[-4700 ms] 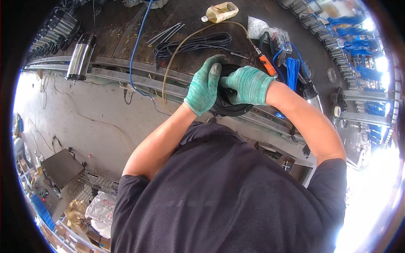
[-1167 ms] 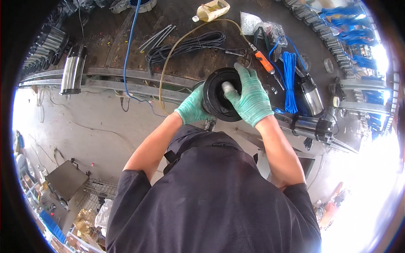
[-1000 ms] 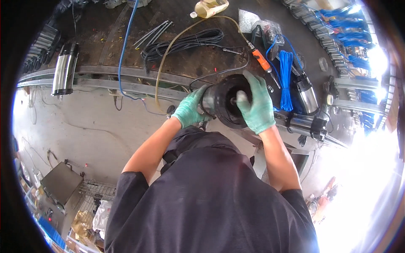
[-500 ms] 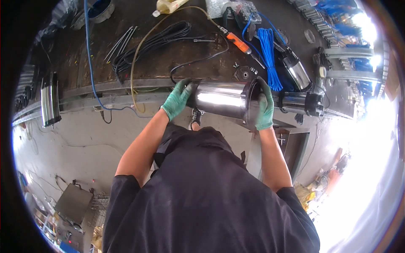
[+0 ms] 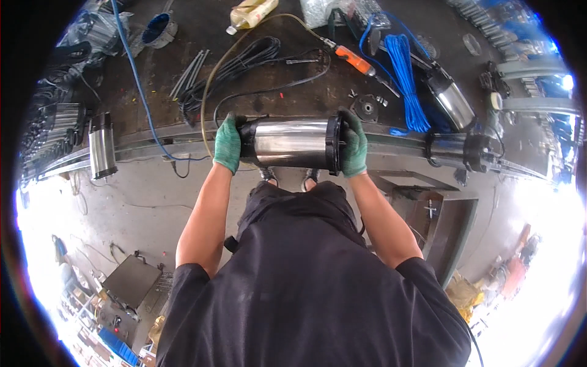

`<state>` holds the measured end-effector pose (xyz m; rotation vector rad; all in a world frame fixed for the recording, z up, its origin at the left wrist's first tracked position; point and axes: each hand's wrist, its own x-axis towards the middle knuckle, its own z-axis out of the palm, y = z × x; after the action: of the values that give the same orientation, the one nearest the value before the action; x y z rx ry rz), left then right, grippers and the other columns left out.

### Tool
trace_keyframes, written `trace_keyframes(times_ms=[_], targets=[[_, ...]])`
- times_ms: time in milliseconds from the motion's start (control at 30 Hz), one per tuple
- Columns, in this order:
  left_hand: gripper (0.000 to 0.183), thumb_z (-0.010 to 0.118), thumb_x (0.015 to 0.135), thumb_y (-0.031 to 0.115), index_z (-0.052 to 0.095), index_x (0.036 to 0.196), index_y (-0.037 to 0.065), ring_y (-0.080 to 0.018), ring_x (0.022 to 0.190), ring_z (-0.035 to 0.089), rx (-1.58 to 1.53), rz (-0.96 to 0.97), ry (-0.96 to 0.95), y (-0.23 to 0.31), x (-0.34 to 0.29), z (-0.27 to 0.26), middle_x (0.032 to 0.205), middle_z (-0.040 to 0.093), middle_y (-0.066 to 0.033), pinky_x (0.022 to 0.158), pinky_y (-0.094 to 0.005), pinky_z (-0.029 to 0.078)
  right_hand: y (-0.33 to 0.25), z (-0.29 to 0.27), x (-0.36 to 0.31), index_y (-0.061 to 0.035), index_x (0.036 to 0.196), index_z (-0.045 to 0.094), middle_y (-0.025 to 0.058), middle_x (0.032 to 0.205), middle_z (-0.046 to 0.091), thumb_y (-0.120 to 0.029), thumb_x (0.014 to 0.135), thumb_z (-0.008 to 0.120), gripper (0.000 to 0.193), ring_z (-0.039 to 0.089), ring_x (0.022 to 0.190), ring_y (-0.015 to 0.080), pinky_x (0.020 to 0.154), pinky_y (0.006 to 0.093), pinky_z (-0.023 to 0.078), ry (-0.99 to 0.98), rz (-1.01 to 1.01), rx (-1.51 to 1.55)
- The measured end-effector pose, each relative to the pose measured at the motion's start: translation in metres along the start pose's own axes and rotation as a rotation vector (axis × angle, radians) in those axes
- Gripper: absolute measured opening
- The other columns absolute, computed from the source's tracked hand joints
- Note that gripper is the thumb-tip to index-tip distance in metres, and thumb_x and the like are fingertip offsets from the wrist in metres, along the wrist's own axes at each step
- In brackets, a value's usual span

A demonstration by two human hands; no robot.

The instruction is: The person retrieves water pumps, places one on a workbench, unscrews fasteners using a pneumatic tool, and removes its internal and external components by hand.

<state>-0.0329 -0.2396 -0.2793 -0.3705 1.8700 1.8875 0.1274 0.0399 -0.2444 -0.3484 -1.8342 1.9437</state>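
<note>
I hold a submersible pump [image 5: 292,142], a shiny steel cylinder with black ends, level across the bench's front edge. My left hand [image 5: 228,144], in a green glove, is closed round its left black end, where a black cable runs off toward the bench. My right hand [image 5: 354,147], gloved alike, is closed against the black flange at the right end; part of its fingers is hidden behind the flange. A round dark metal end plate [image 5: 367,108] lies on the bench just beyond my right hand, with small bolts beside it.
On the bench lie an orange air screwdriver [image 5: 354,61] with its hose, a blue cable coil [image 5: 405,85], a black cable coil [image 5: 244,64], metal rods [image 5: 191,73] and a bottle [image 5: 252,13]. More steel pumps [image 5: 452,101] stand right; another cylinder [image 5: 102,147] is left.
The pump has shifted left and turned closer to level, with both hands still on it. My view has swung slightly, so the bench things appear farther right.
</note>
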Motion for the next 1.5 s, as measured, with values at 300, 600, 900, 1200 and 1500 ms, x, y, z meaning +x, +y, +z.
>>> trace_keyframes(times_ms=[300,600,900,1200,1500], targets=[[0.032,0.067,0.096,0.025,0.069,0.113,-0.001,-0.0290,0.096,0.065,0.422,0.328,0.251,0.012,0.001,-0.045,0.106,0.072,-0.0184,0.091,-0.0386,0.049,0.038,0.057,0.022,-0.0063,0.125,0.067,0.0184,0.115,0.068,-0.016,0.088,0.050,0.042,0.059,0.105,0.0403,0.101,0.0464,0.044,0.080,-0.118,-0.533],[0.025,0.068,0.095,0.019,0.069,0.110,-0.002,-0.0272,0.093,0.062,0.561,0.476,0.373,0.017,0.004,-0.020,0.102,0.067,-0.0143,0.089,-0.0390,0.050,0.059,0.031,0.029,-0.0041,0.124,0.062,0.0232,0.123,0.061,-0.019,0.095,0.060,0.033,0.056,0.114,0.0449,0.100,0.0517,0.045,-0.045,0.121,-0.863],[0.023,0.065,0.097,0.018,0.070,0.106,-0.002,-0.0240,0.089,0.063,0.569,0.341,0.414,0.018,0.020,-0.023,0.099,0.068,-0.0115,0.086,-0.0364,0.051,-0.027,-0.068,0.148,-0.0065,0.109,0.072,0.0210,0.110,0.070,-0.021,0.090,0.065,0.025,0.066,0.108,0.0391,0.093,0.0467,0.053,0.020,-0.026,-0.986],[0.025,0.061,0.098,0.020,0.070,0.105,-0.003,-0.0249,0.084,0.063,0.655,0.343,0.544,0.020,0.013,-0.023,0.095,0.071,-0.0142,0.083,-0.0370,0.051,0.004,-0.113,0.337,-0.0051,0.122,0.072,0.0206,0.128,0.069,-0.015,0.097,0.047,0.036,0.067,0.119,0.0339,0.102,0.0453,0.053,-0.512,0.042,-1.976],[0.033,0.063,0.100,0.026,0.070,0.117,-0.002,-0.0209,0.088,0.064,0.555,0.315,0.554,0.007,0.031,-0.028,0.102,0.074,-0.0142,0.087,-0.0345,0.051,0.069,-0.158,0.402,-0.0185,0.134,0.068,0.0118,0.143,0.062,-0.016,0.089,0.063,0.045,0.061,0.131,0.0345,0.102,0.0460,0.054,-0.402,0.367,-1.939]])
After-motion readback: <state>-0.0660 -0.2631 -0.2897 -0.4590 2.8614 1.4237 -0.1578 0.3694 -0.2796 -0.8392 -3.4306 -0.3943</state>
